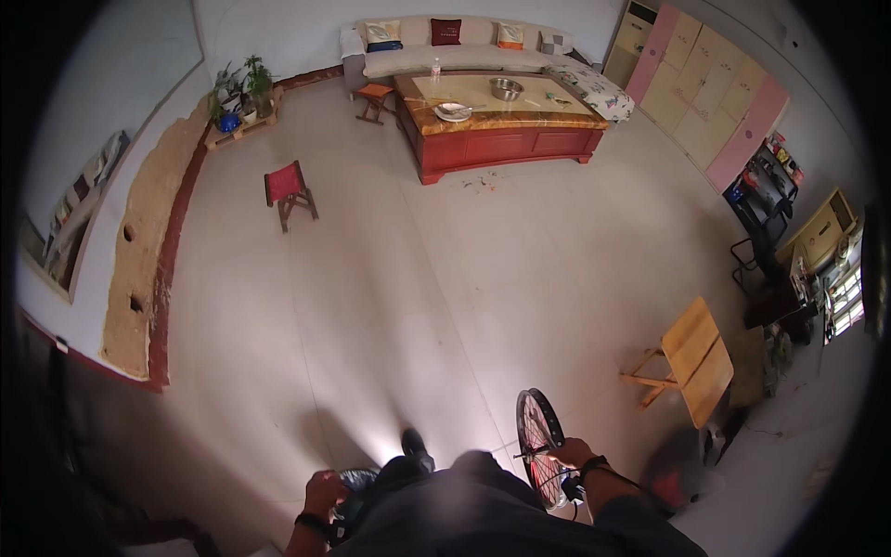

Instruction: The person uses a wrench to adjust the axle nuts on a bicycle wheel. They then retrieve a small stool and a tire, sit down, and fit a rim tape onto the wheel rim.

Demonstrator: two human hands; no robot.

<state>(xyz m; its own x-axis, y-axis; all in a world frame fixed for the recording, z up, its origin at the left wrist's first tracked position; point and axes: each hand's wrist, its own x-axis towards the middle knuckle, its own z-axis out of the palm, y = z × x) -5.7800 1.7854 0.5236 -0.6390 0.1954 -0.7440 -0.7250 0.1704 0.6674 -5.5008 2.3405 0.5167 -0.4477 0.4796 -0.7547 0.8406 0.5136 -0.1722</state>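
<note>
Head view: spoked wheel (540, 429), one, black-tyred, upright and slightly tilted, located low in the view, right of the person's legs; right hand (571, 452), fingers curled, at the wheel's right side, exact hold too small to tell; left hand (323, 490), fingers curled in, just beside a dark rounded object (358, 480), whether gripping it cannot be told; dark bands, one on each wrist; dark shoe (417, 447), between the hands, farther forward; wooden folding stool (701, 360), tan, right of the wheel and apart from it; red-seated stool (286, 181), well ahead, left; low table (510, 147), red-sided, far back, bearing a metal bowl (506, 87); sofa (408, 62), pale, cushioned, behind the table
</note>
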